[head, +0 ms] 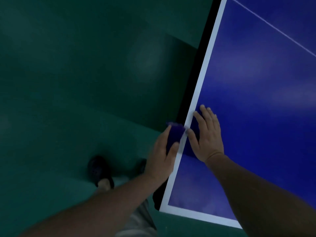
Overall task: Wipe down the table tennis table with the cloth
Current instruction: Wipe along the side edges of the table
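Head view, left hand (162,156) gripping cloth (174,136) at table (206,72) edge, shoe (98,169) below

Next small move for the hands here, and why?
Probably slide the dark blue cloth along the white border stripe, away from the body: the left hand grips its overhanging part, the right hand presses the rest flat on the blue table tennis table, near its corner.

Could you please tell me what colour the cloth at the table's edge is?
The cloth is dark purple-blue, close to the table's own blue; the head view, the only one, shows it.
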Tool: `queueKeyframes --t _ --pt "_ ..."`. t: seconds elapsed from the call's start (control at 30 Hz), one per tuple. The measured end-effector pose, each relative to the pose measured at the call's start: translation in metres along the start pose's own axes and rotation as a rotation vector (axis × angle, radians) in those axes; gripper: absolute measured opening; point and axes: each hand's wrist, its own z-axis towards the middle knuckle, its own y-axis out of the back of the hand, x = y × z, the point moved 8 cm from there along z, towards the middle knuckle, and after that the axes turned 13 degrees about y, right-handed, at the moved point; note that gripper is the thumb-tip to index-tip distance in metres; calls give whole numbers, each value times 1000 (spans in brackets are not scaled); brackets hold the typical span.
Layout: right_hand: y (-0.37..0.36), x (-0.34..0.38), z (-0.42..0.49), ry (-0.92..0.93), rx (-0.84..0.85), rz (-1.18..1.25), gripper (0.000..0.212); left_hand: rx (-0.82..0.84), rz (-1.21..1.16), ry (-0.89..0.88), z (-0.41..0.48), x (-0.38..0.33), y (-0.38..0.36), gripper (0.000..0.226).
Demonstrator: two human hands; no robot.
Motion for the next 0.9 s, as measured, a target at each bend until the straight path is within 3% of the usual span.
queueKeyframes --t 0.13,0.43,0.73,0.9 --pt "0 1 1 4 15 -11 63 44 11 82 -21 18 0 54" --pt "1 0 3 17 -6 -5 62 6 45 53 81 -50 -11 56" --pt "4 0 4 16 -14 0 62 75 53 89 -3 16 -6 59" --pt "1 -2 3 12 -1 -16 62 43 49 91 39 -7 -9 62"
